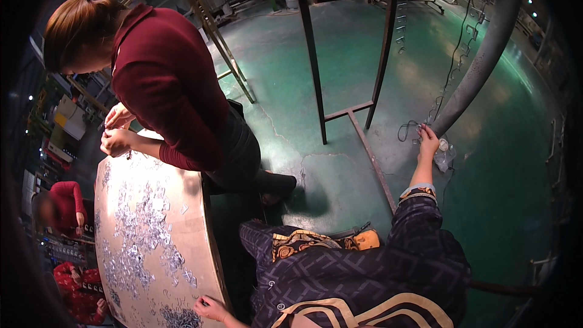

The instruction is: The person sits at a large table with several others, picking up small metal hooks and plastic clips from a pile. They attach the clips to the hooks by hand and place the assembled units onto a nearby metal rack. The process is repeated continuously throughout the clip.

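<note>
Left hand (209,308) at the near edge of the bench (194,231), fingers pinched narrow on a small dark piece; what it is cannot be told. Just beside it, a heap of small silver clips (176,317); more clips (143,231) are scattered over the pale benchtop. Right hand (429,140) stretched far out to the right, down at the green floor (364,73), touching a clear plastic bag (444,155) beside a grey pipe (480,61); grip cannot be told. Thin wire (408,129) lies near. Across the bench, a co-worker in a red top works with both hands (115,133) close together at the far edge.
</note>
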